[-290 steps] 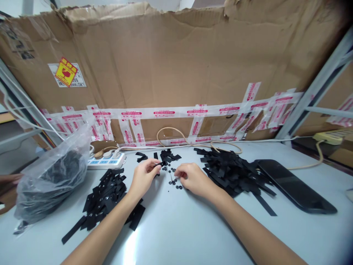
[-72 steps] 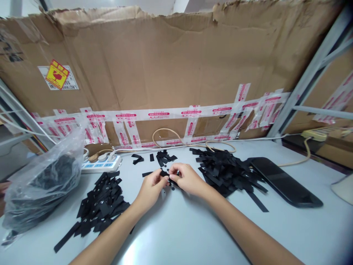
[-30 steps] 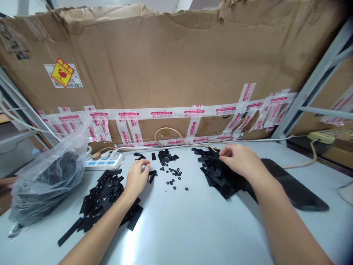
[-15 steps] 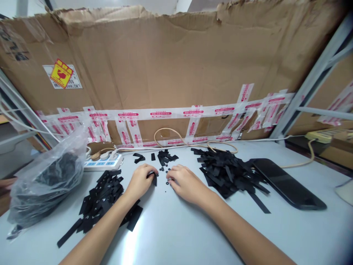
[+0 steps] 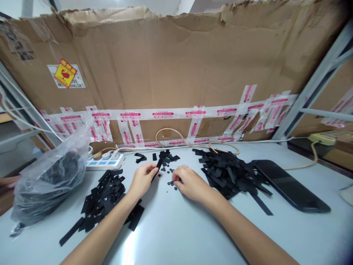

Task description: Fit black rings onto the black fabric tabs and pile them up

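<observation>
My left hand [image 5: 143,177] pinches a black fabric strip [image 5: 159,166] between thumb and fingers, its upper end sticking up past the fingertips. To the right, my right hand [image 5: 186,180] is curled with its thumb and fingertips together, down among small round black ring-like pieces [image 5: 169,183]. What it grips, if anything, is hidden by the fingers. More of these little pieces lie between the two hands. Beside my left forearm spreads a pile of black strips with small shiny dots [image 5: 106,195]. A larger pile of plain black strips [image 5: 223,171] lies right of my right hand.
A clear plastic bag of dark contents [image 5: 52,184] and a white power strip [image 5: 106,162] are at the left. Short black pieces [image 5: 167,157] lie farther back. A black phone-like slab [image 5: 292,186] is at right. Cardboard [image 5: 165,66] walls off the back. Another person's hand [image 5: 8,182] shows far left.
My left hand has brought the black strip from mostly hidden to raised and visible. My right hand has shifted slightly right, uncovering more of the small ring-like pieces. The view has moved slightly.
</observation>
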### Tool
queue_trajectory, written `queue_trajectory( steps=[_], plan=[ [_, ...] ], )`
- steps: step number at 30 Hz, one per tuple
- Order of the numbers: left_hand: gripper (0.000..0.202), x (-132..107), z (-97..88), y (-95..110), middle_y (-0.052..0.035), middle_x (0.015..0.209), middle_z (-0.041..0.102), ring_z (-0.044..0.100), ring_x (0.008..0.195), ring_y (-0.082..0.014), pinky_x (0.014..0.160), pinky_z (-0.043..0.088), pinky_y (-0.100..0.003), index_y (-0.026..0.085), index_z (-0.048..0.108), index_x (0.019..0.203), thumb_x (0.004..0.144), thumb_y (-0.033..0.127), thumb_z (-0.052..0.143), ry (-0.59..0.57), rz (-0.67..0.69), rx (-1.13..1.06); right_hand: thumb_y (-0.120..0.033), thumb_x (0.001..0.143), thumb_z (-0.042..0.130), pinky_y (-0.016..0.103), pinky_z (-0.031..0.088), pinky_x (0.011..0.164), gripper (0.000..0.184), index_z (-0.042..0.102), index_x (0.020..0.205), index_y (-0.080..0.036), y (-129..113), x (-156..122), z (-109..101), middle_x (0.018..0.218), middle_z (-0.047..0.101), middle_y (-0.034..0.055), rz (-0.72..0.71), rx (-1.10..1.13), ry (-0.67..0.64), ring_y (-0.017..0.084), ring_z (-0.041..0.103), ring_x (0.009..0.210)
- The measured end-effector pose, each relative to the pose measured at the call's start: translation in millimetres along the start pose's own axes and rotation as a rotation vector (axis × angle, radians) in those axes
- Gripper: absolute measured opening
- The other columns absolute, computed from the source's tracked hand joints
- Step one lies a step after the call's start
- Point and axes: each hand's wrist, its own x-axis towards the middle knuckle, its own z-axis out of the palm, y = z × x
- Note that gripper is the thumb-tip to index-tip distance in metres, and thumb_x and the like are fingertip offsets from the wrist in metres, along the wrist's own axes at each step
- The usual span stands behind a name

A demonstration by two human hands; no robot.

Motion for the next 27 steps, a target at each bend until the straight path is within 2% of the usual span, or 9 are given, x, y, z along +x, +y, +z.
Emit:
queue_trajectory(
  steps=[5,9,12,16,19,22,27],
  plan=[
    [0.020,1.7,5.9,-3.9,-0.0016,0.062,0.060,0.053,0.062,-0.0161,0.061,0.039,-0.027,0.017,0.058,0.065,0.068,0.036,0.054,-0.038,-0.052,-0.138,-0.004,0.071,0.051,0.028,0.037,0.073,0.014,0.056,0.070,-0.016,1.3,-0.4,-0.4,0.081,0.057,0.0071,0.021,-0.008,-0.003,0.019,0.048,0.085],
    [0.025,0.4,9.4,-1.3,0.0006,0.059,0.056,0.049,0.055,-0.0129,0.055,0.038,-0.025,0.016,0.058,0.066,0.065,0.040,0.058,-0.046,-0.099,-0.198,-0.003,0.067,0.052,0.026,0.037,0.070,0.015,0.054,0.065,-0.017,6.4,0.8,1.7,0.075,0.057,0.0041,0.031,0.120,0.025,0.017,0.049,0.081],
    [0.028,-1.2,11.3,2.6,0.0018,0.057,0.053,0.046,0.052,-0.0112,0.054,0.037,-0.024,0.015,0.058,0.065,0.063,0.043,0.060,-0.062,-0.119,-0.244,-0.004,0.065,0.052,0.025,0.037,0.063,0.015,0.054,0.060,-0.018,7.8,2.9,3.7,0.066,0.056,0.0015,0.066,0.229,0.034,0.014,0.049,0.068],
    [0.029,-3.7,13.7,8.0,0.0023,0.055,0.051,0.044,0.052,-0.0105,0.054,0.036,-0.024,0.015,0.057,0.063,0.061,0.044,0.060,-0.072,-0.109,-0.272,-0.010,0.063,0.057,0.025,0.036,0.054,0.010,0.057,0.058,-0.018,5.0,9.0,5.4,0.052,0.052,-0.0026,0.181,0.537,0.075,0.011,0.046,0.052],
    [0.029,-6.1,16.0,11.4,0.0023,0.054,0.050,0.044,0.052,-0.0107,0.054,0.036,-0.024,0.015,0.057,0.063,0.063,0.044,0.059,-0.101,-0.084,-0.276,-0.018,0.058,0.065,0.025,0.038,0.057,0.006,0.059,0.059,-0.018,2.1,13.1,6.3,0.056,0.056,-0.0024,0.241,0.887,0.203,0.011,0.049,0.055],
    [0.029,-8.7,18.6,14.2,0.0012,0.058,0.053,0.047,0.055,-0.0113,0.057,0.037,-0.025,0.015,0.057,0.065,0.063,0.044,0.060,-0.120,-0.078,-0.319,-0.025,0.054,0.070,0.025,0.038,0.058,0.014,0.060,0.061,-0.017,-0.6,13.9,7.3,0.060,0.058,-0.0021,0.322,1.170,0.249,0.010,0.049,0.057],
    [0.029,-12.7,21.8,16.7,0.0039,0.054,0.052,0.048,0.053,-0.0105,0.058,0.040,-0.025,0.017,0.052,0.069,0.059,0.040,0.065,-0.100,-0.104,-0.403,-0.024,0.049,0.074,0.024,0.037,0.060,0.020,0.063,0.063,-0.016,-0.8,12.7,11.4,0.062,0.058,-0.0019,0.374,1.338,0.210,0.009,0.049,0.057]
  ],
)
